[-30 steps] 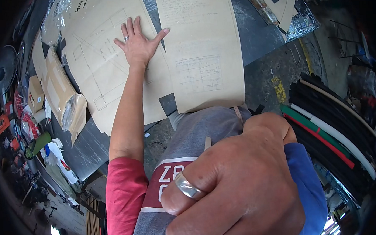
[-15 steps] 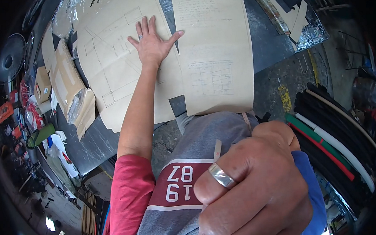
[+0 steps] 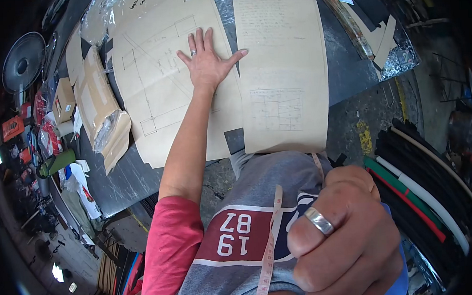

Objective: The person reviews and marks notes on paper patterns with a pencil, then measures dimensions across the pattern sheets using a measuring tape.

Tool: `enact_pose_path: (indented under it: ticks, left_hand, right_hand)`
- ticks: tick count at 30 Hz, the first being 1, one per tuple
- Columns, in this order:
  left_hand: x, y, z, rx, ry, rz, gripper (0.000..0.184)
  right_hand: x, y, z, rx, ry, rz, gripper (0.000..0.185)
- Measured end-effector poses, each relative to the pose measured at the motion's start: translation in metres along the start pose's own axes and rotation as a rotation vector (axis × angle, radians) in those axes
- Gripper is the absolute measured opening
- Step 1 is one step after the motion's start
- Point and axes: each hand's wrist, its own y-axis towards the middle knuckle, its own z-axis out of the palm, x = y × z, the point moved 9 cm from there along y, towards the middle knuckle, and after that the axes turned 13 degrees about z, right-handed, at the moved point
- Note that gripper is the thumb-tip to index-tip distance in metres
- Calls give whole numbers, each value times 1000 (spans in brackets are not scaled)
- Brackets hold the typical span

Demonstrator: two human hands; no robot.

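Holding the right hand point(image 3: 350, 240) curled, close in, at lower right, fingers bent together; cannot tell whether clamped on anything. Draping a tape measure point(image 3: 266, 262) down the grey shirt point(image 3: 221, 279), bottom centre. Resting the left hand point(image 3: 208, 70) flat, fingers spread apart, on a brown paper sheet point(image 3: 158, 93) left of upper centre; overlapping a second sheet point(image 3: 282, 65) by the thumb, upper centre. Partly covering a dark table point(image 3: 113, 191) with both.

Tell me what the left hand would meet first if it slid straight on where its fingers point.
The left hand looks free to slide along the brown, line-marked paper sheet to its far edge; beyond, depth is unclear.
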Motion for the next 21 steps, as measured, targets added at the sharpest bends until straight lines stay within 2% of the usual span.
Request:
enact_pose_path:
  ticks: [15,18,19,20,21]
  left_hand:
    - [2,1,-1,-2,9,-1,128]
    - [-1,-2,2,10,0,8,127]
    - [1,-1,0,12,5,2,127]
    - [0,0,-1,12,11,-2,127]
    - [-3,0,0,10,-1,3,127]
  right_hand:
    - [-3,0,2,-18,-53,82,17]
    - [-3,0,1,-36,-120,-51,23]
    - [-7,-7,8,-32,-128,-38,23]
    - [-25,-18,14,-65,-135,99,25]
    - [-44,-32,19,-101,-141,232,36]
